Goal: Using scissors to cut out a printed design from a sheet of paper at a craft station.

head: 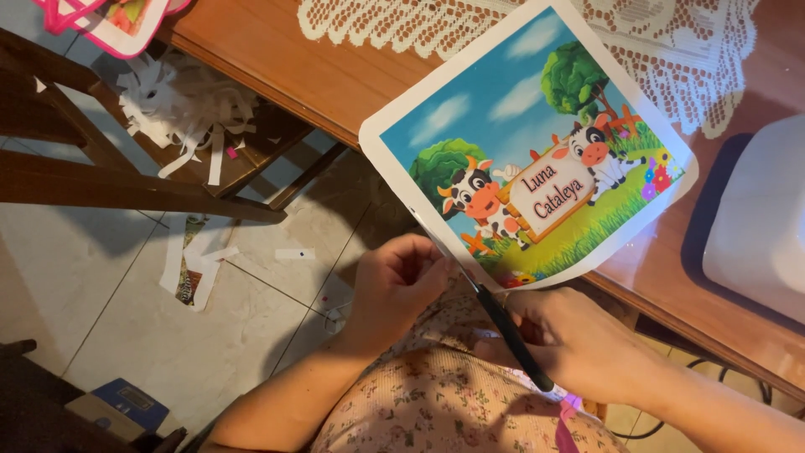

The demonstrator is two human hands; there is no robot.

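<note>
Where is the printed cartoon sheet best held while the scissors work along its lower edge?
Hold the printed sheet at its lower-left white border, coming from the left, as the left hand does. That edge hangs off the table, close beside the scissors in the right hand, so a pinch there likely keeps the paper taut.

A rounded printed label sheet (537, 143), blue sky, green grass, cartoon cows around a white sign panel, lies at the table edge

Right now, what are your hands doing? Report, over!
Left hand pinching the cow picture at its bottom edge. Right hand gripping the scissors, blades at the white border. Nothing in the way.
</note>
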